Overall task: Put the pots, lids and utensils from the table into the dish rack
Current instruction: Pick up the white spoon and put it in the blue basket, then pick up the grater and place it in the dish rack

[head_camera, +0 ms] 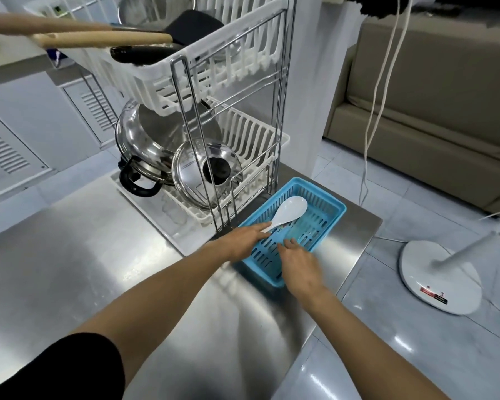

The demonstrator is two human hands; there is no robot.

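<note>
Landmark: blue basket [329,217], on the steel table [84,269] near its right edge, just right of the dish rack [228,82] foot.
Left hand [243,236]: at basket's left rim, fingers pinching the handle end of the white spoon [286,212].
White spoon: inside the basket, bowl toward the far end, handle toward the near-left rim.
Right hand [298,261]: over basket's near end, fingers down into it; grip on anything unclear, probably none.
Rack lower tier, left of basket: steel pot [145,145] on its side, round lid [197,174] leaning in front.
Rack upper tier, above basket: wooden-handled utensils [107,39] sticking out left.
</note>
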